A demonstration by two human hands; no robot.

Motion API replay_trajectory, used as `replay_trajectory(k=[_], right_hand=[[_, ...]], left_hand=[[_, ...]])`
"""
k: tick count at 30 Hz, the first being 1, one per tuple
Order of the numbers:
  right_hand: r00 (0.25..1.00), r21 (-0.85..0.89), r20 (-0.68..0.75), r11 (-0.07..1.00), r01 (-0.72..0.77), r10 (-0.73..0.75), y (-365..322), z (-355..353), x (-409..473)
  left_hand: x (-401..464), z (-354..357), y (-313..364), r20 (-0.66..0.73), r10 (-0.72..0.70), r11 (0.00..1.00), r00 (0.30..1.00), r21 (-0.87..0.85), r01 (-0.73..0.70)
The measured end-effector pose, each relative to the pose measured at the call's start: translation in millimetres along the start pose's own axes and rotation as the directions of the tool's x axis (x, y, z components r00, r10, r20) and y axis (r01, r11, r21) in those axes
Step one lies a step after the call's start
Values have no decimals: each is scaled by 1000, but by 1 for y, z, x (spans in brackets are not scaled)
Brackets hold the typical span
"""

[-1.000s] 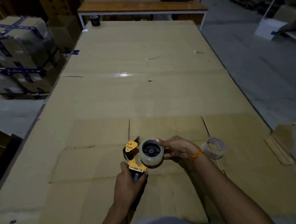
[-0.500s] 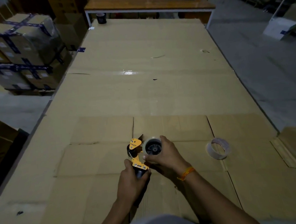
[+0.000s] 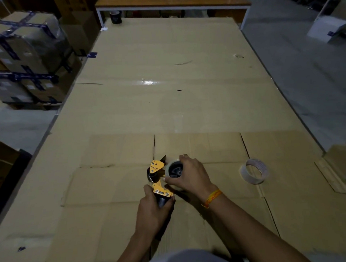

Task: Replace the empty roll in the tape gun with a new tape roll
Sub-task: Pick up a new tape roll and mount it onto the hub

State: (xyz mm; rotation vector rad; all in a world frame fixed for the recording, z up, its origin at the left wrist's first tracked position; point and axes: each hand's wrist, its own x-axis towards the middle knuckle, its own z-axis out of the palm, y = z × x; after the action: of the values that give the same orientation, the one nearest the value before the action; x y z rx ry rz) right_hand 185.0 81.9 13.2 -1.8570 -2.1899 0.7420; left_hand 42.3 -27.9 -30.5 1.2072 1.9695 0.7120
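One word, "XMUNX", on yellow tape gun [image 3: 157, 171]; left hand [image 3: 151, 212] grips handle.

The cardboard-covered bench [image 3: 167, 103] lies open across its middle and far stretch. Obstacles: a near-empty clear tape ring [image 3: 254, 171] near right, and a small dark cylindrical cup [image 3: 115, 16] at the far-left edge.

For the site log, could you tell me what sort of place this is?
Probably a warehouse packing area: stacked taped cartons at the left, a large table covered in flattened cardboard, and a tape gun being loaded.
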Motion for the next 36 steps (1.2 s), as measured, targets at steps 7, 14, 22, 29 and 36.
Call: replay_trajectory(k=[7,14,22,29,36], right_hand=[[991,30,119,997,-71,67,2,9,-3],[986,34,120,992,-119,114,-7,16,-8],[989,25,147,1000,3,-6,17,-9,-15],[990,-6,134,999,33,-32,12,-10,-15],[952,52,296,996,67,-80,25,-24,-1]], left_hand=[[0,1,-3,-7,-9,1000,1000,5,10],[-2,0,-1,-17,-4,1000,1000,-27,3],[-4,1,-2,-14,-13,1000,1000,-19,13],[-2,-1,1,4,-29,999,1000,-35,29],[-2,-3,-1,6,-51,998,999,-35,51]])
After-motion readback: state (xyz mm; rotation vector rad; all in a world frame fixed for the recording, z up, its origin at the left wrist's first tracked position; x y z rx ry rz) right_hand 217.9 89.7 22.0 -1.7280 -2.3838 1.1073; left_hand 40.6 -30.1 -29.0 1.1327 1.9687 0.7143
